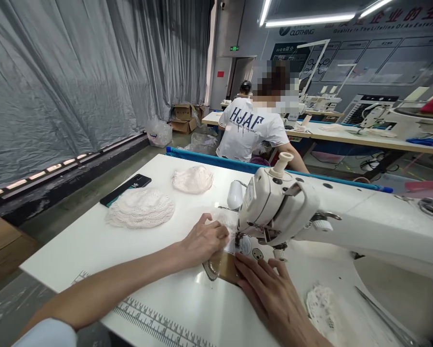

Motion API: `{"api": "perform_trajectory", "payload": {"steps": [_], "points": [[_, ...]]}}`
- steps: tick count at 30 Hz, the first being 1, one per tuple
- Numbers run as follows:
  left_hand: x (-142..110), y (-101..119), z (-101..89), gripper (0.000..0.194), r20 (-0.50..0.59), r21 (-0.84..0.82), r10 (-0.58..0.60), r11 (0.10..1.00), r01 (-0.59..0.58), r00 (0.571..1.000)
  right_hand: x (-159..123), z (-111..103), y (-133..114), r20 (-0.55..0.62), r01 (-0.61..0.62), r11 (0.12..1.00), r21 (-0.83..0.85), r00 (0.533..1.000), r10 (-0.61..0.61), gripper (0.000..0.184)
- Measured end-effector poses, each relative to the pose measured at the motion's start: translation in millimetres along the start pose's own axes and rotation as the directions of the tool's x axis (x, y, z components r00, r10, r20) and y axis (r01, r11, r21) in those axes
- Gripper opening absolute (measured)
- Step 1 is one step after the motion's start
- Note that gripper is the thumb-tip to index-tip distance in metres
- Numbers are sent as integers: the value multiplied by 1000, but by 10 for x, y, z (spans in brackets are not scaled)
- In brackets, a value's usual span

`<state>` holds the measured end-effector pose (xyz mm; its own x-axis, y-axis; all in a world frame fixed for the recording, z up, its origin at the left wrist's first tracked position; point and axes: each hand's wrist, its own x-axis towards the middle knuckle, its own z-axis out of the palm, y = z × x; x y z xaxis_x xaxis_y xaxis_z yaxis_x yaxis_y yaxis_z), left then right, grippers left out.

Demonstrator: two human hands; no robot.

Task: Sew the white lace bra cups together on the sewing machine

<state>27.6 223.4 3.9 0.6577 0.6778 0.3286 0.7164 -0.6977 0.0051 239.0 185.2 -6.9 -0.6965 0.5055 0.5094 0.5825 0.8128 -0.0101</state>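
Observation:
A white sewing machine (274,207) stands on the table, its needle area low at the left end of its head. Just left of the needle, my left hand (209,238) has its fingers curled down on a pale lace piece (225,219), which shows partly behind them. My right hand (268,284) lies with fingers stretched out on the machine bed, in front of the needle. Between both hands is a smooth brown plate (223,267). Beside my right wrist lies another white lace piece (321,306).
On the white table (137,260) are a stack of lace pieces (142,207), a lace cup (193,179), a dark phone (137,182) and a printed ruler (158,323). Tweezers (382,313) lie at the right. A blue bar (216,159) edges the back; a person (254,127) sits beyond.

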Motion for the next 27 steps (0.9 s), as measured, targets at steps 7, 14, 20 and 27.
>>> {"api": "perform_trajectory", "payload": {"steps": [7, 14, 20, 27], "points": [[-508, 221, -337, 16, 98, -270, -24, 961, 49, 995, 44, -66, 30, 20, 75, 996, -43, 997, -74, 31], [-900, -152, -719, 51, 194, -93, -48, 993, 67, 980, 283, -280, -476, -5, 78, 984, 158, 997, -78, 22], [-1274, 209, -811, 16, 307, 60, -101, 994, 87, 946, 360, 6, -1234, 55, 155, 969, 191, 984, -168, 69], [-1710, 515, -785, 47, 74, -72, -20, 997, 25, 997, 2, 290, -1535, 33, -1, 999, 33, 999, 0, 44]]}}
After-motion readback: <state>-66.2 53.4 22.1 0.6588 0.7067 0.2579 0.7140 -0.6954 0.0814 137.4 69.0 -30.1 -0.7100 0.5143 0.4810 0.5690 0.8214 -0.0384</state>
